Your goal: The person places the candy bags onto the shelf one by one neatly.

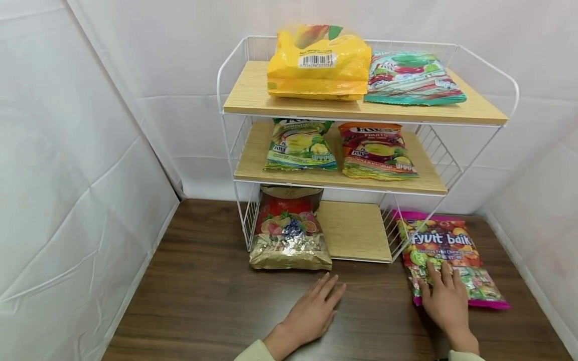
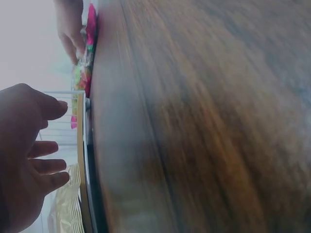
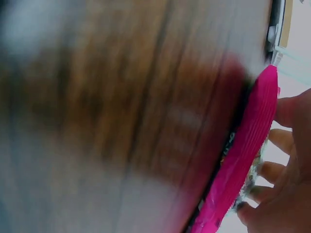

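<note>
My right hand (image 1: 444,301) lies over the lower part of a pink-edged bag of fruit chews (image 1: 444,245), its fingers spread. The bag rests flat on the table at the right of the rack. From the right wrist view, the fingers (image 3: 272,170) meet the bag's near side behind its pink edge (image 3: 243,155), not curled round it. My left hand (image 1: 311,311) is over the table, fingers extended, holding nothing. Nearest to it is a gold and red candy bag (image 1: 291,230), leaning on the rack's bottom shelf.
A white wire rack with wooden shelves (image 1: 356,230) stands against the white cloth backdrop. Its top shelf bears a yellow bag (image 1: 318,65) and a teal candy bag (image 1: 411,77). On the middle shelf are a green candy bag (image 1: 300,145) and a red-orange one (image 1: 377,150).
</note>
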Available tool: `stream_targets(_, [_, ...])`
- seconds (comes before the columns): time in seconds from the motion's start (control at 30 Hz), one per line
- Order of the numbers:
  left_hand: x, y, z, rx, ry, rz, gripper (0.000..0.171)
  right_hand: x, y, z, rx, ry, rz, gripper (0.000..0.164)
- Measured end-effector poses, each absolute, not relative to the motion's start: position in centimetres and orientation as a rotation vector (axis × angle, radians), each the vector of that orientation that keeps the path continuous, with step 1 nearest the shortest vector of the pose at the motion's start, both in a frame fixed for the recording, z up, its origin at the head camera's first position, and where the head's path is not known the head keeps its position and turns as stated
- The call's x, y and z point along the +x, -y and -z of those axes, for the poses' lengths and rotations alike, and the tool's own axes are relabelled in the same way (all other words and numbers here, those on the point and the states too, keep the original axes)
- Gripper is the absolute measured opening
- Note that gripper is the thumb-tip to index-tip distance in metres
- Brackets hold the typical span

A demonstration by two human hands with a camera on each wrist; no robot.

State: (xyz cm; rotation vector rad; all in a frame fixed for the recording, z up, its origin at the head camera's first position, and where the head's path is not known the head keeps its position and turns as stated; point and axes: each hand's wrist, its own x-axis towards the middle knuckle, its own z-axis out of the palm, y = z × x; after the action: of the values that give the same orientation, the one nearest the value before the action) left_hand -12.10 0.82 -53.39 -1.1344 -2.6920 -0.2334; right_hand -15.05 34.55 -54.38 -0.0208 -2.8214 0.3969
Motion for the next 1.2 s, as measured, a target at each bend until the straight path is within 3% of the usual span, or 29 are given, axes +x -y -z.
stream_targets(0.3, [-12.2,-1.0,53.8,-1.146,2.644,0.225,0.057,-14.7,-33.3,53.6,-0.067,2.965,-0.262,0.055])
stream_targets(0.83, [-12.1,-2.2,53.6,-1.187,2.626,0.266,0.055,-13.7,-30.7,53.4,0.137,2.681,-0.272,0.036])
stream_targets(1.2, [-12.0,-3.2,53.5,-1.222,2.593,0.306,0.054,-13.1,-29.9,52.4,0.128,2.791,-0.279,0.028])
